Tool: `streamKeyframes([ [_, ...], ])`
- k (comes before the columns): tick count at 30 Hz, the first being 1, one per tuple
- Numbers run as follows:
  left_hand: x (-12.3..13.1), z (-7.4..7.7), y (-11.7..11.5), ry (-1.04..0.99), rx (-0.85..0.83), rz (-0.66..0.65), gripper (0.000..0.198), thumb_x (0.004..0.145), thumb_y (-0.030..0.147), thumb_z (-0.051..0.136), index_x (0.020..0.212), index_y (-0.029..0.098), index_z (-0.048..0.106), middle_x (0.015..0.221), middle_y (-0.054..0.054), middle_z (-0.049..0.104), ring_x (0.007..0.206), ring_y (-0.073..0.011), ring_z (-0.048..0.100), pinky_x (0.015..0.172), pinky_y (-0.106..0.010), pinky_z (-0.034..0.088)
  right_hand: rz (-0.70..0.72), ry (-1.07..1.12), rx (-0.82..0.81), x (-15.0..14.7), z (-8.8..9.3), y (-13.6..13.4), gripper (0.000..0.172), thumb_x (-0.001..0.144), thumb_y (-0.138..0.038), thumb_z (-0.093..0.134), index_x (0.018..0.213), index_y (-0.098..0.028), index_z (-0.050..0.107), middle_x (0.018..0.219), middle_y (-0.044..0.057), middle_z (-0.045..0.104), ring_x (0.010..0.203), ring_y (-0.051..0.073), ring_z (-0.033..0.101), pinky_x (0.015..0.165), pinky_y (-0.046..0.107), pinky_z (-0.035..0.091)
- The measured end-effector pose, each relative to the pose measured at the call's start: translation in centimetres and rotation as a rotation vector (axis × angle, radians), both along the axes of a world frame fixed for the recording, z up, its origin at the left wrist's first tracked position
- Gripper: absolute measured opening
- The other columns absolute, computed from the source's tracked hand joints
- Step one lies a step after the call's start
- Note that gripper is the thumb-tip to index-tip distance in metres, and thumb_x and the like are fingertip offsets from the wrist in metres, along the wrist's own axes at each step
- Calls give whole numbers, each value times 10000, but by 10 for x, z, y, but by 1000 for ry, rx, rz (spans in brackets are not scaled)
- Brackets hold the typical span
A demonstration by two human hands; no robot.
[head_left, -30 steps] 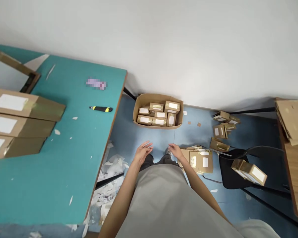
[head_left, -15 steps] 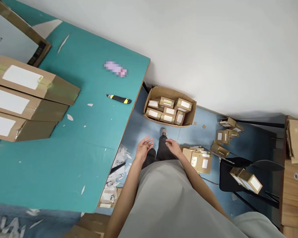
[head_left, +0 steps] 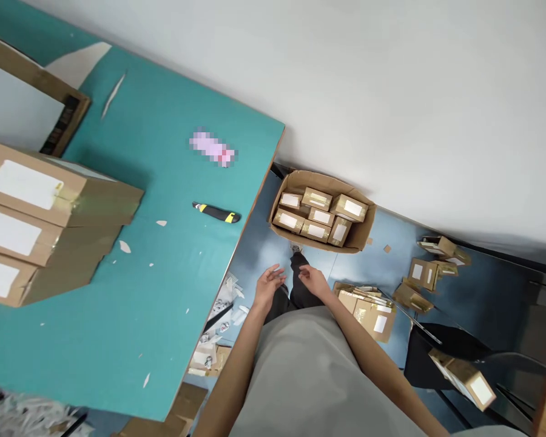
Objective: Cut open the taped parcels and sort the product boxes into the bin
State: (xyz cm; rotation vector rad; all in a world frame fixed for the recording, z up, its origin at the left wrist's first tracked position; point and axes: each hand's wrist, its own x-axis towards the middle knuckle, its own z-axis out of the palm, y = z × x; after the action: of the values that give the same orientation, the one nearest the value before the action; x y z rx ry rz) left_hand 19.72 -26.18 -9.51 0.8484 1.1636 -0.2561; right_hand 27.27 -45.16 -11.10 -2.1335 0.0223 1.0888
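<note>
My left hand (head_left: 268, 290) hangs in front of my body with its fingers apart and nothing in it. Close by on the right, my right hand (head_left: 315, 283) is empty too, its fingers loosely bent and not closed on anything. The two hands do not touch. Beyond them on the floor stands a large open carton (head_left: 366, 235) holding several small labelled cardboard boxes (head_left: 316, 230). To the left, a black and yellow utility knife (head_left: 216, 212) lies near the edge of the green table (head_left: 164, 340), with a blurred pinkish item (head_left: 212, 147) behind it.
Stacked labelled boxes (head_left: 86, 212) stand on the table's left, beside paper scraps. Flattened cardboard (head_left: 368, 312) lies on the floor right of my legs. Farther right are small boxes (head_left: 423, 273) and a black chair (head_left: 430, 355) bearing a box. Waste paper lies below the table.
My view has tilted, so the table, knife and carton appear lower in the picture. Both hands stay in front of me, empty, with the gap between them a little narrower.
</note>
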Motion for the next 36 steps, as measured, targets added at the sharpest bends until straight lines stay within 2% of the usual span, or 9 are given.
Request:
streamKeyframes([
  [4, 15, -23, -11, 105, 27, -21, 429, 848, 74, 750, 1270, 148, 780, 1173, -134, 875, 813, -157, 805, 807, -280, 650, 64, 36, -34, 30, -12, 2, 348, 991, -107, 706, 1296, -228, 822, 1151, 86, 894, 1087, 265, 872, 1066, 383, 667],
  [8, 29, -42, -20, 190, -8, 32, 338, 959, 213, 776, 1291, 148, 786, 1120, -139, 883, 767, -156, 798, 772, -277, 638, 118, 60, -71, 58, -30, 3, 383, 1001, -132, 720, 1366, -212, 805, 1258, 119, 877, 1172, 286, 852, 1118, 406, 644],
  [13, 47, -55, -30, 237, -25, 29, 403, 951, 401, 866, 1234, 123, 796, 983, -147, 876, 720, -159, 779, 730, -270, 613, 188, 46, -164, 80, -43, 1, 406, 1020, -156, 717, 1419, -179, 783, 1385, 152, 837, 1270, 289, 820, 1169, 404, 611],
  [16, 54, -57, -31, 242, -1, 9, 428, 931, 449, 874, 1204, 127, 803, 996, -157, 879, 751, -172, 789, 743, -282, 612, 208, 58, -209, 88, -45, 1, 398, 1022, -165, 701, 1411, -181, 787, 1381, 148, 840, 1263, 292, 824, 1158, 413, 620],
  [20, 51, -53, -20, 220, 41, 46, 418, 887, 442, 888, 1179, 152, 816, 1065, -161, 883, 809, -193, 808, 799, -318, 626, 274, 46, -212, 100, -43, 11, 407, 1005, -176, 701, 1400, -166, 795, 1348, 161, 851, 1234, 307, 835, 1150, 427, 628],
  [24, 33, -39, 1, 181, 80, 165, 490, 820, 481, 926, 1183, 168, 822, 1117, -171, 881, 865, -228, 830, 851, -356, 639, 436, 7, -161, 114, -37, 39, 390, 1015, -196, 678, 1386, -197, 799, 1361, 143, 851, 1219, 297, 843, 1142, 414, 628],
  [30, -8, -15, 40, 127, 225, 431, 664, 700, 645, 960, 1155, 182, 819, 1125, -173, 883, 886, -262, 838, 871, -394, 649, 674, -96, -61, 123, -18, 106, 369, 1025, -222, 663, 1364, -195, 804, 1330, 141, 867, 1225, 309, 846, 1120, 414, 634],
  [33, -25, -6, 70, 92, 274, 532, 711, 658, 692, 955, 1133, 184, 806, 1104, -170, 881, 900, -274, 832, 897, -415, 648, 718, -164, 7, 120, -4, 144, 370, 1022, -240, 653, 1356, -186, 803, 1311, 151, 871, 1205, 310, 849, 1120, 425, 639],
  [36, -40, 3, 108, 47, 310, 581, 683, 695, 685, 934, 1136, 184, 793, 1091, -163, 876, 911, -281, 825, 915, -433, 647, 719, -235, 71, 109, 12, 184, 362, 1012, -262, 653, 1337, -205, 803, 1310, 147, 871, 1198, 316, 850, 1107, 444, 653],
])
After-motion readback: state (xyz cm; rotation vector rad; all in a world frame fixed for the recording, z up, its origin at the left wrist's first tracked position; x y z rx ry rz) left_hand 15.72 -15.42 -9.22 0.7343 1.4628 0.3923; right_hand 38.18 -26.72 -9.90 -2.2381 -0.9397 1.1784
